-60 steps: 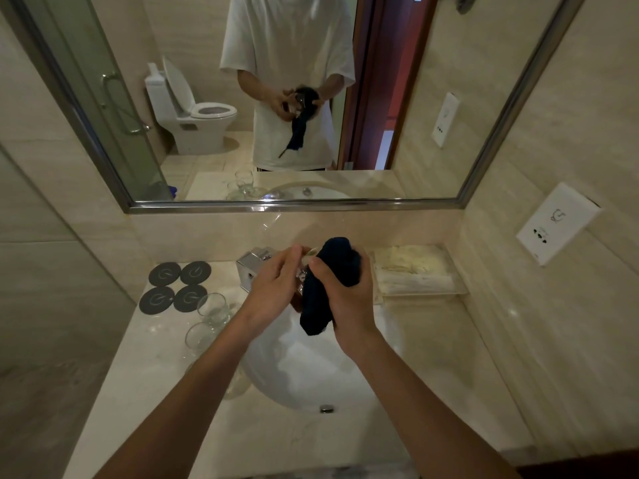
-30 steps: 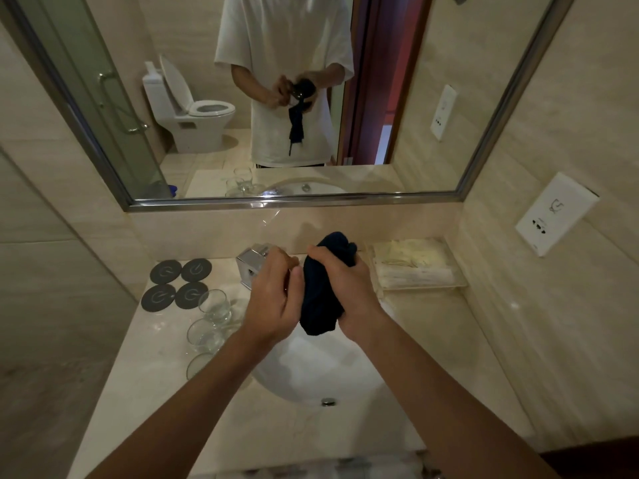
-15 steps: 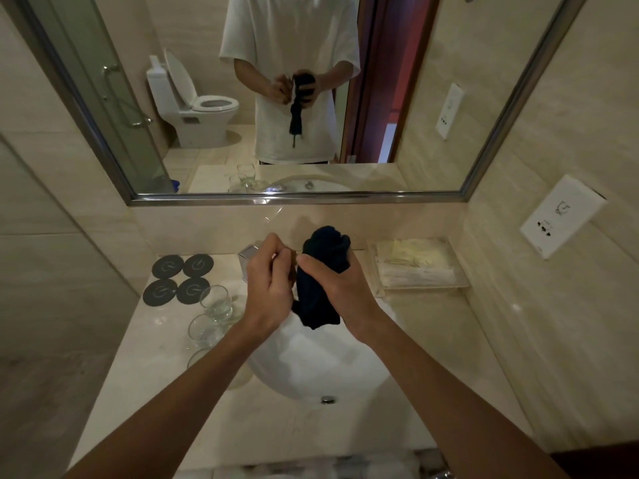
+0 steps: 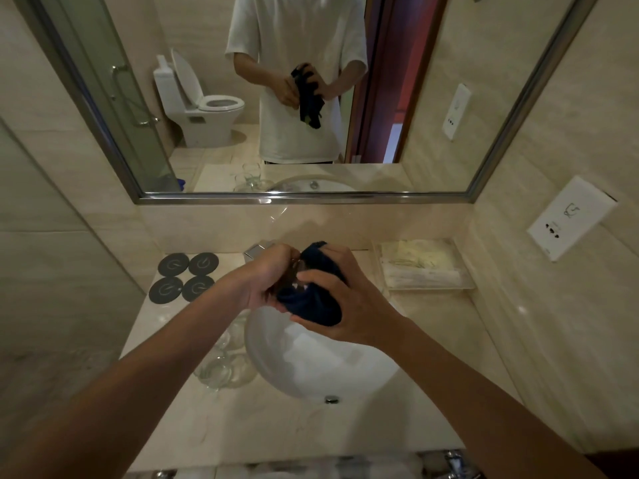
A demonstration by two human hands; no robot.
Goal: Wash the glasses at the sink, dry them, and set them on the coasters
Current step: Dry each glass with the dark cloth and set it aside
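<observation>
The left hand [image 4: 263, 279] reached in from the lower left on an outstretched forearm, its fingers curled round a small clear drinking glass [image 4: 293, 275] held above the round white sink basin [image 4: 311, 357]; only a sliver of the glass showed between the two hands. The right hand [image 4: 340, 299] came in from the lower right with the wrist bent inward, its fingers and thumb closed on a dark navy cloth [image 4: 313, 304] bunched against and around the glass, so the hands met over the back half of the basin. Behind them the square chrome tap [image 4: 257, 249] stood partly hidden at the rear of the basin. More clear glasses [image 4: 221, 366] stood clustered on the beige marble worktop [image 4: 276, 426] just left of the basin, partly hidden by the left forearm and blurred. Further back on the left, four round dark coasters [image 4: 185, 276] lay in a two-by-two block near the wall, bare of glasses. To the right of the tap a clear tray of packaged toiletries [image 4: 423, 267] sat against the wall, and a white wall socket plate [image 4: 570, 223] was fixed to the right-hand wall. The framed mirror [image 4: 311, 197] above the worktop reflected the person in a white T-shirt holding the cloth, with a white toilet behind.
</observation>
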